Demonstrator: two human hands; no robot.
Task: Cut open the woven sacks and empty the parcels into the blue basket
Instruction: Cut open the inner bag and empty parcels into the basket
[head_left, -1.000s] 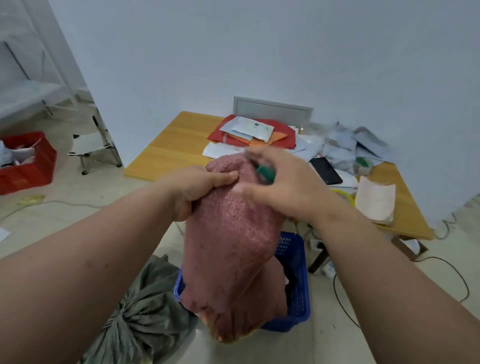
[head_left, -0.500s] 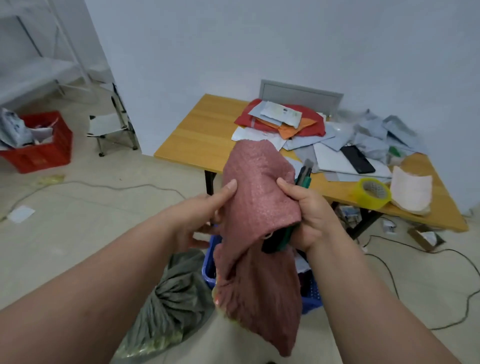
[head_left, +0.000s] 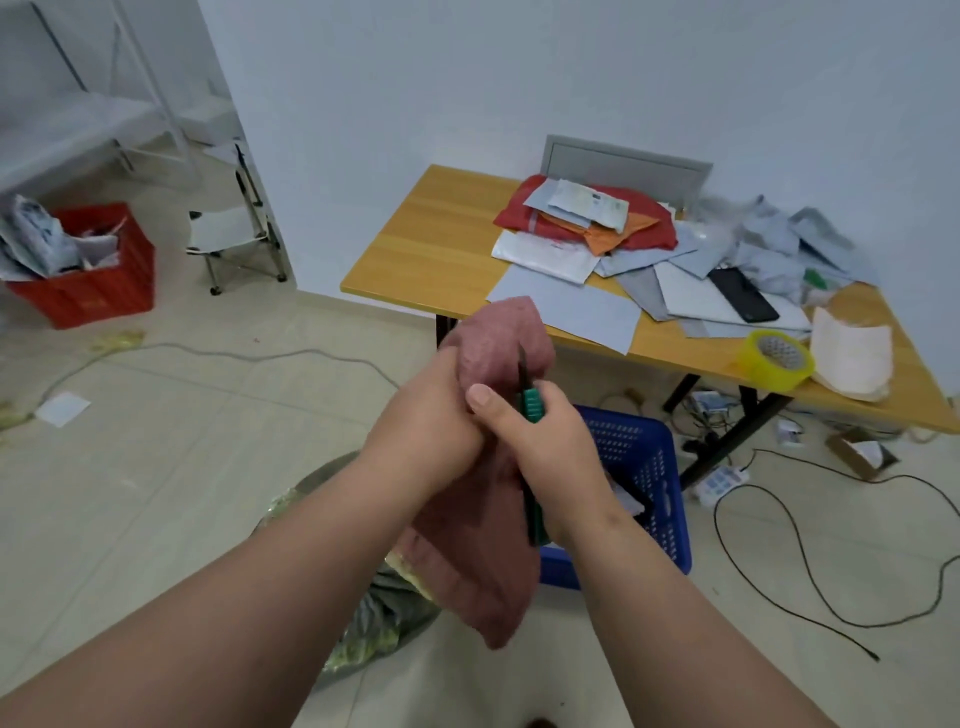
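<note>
— Down at the near edge, what worries you first?

— That grey-green sack (head_left: 379, 613) on the floor, partly under the hanging pink one. Step forward blind and a foot could catch it.

— And the hands?

— The left hand (head_left: 431, 421) is curled tight round the bunched neck of the pink woven sack (head_left: 478, 561), which looks limp and emptied. The right hand (head_left: 540, 441) has its grip closed on a green utility knife (head_left: 531, 410), thumb pressing against the sack too. The dark tip points up beside the cloth, very near the left knuckles. If the sack gets tugged or folded with the knife kept in that grip, I'd expect a nick.

— Where's the blue basket (head_left: 660, 483)?

— On the floor just behind the hands, by the bench (head_left: 447, 244) leg. The sack hangs in front of it, not over it, so anything left inside could drop onto the tiles.

— Further back?

— Black cables (head_left: 810, 551) trail across the floor; easy to snag.
</note>
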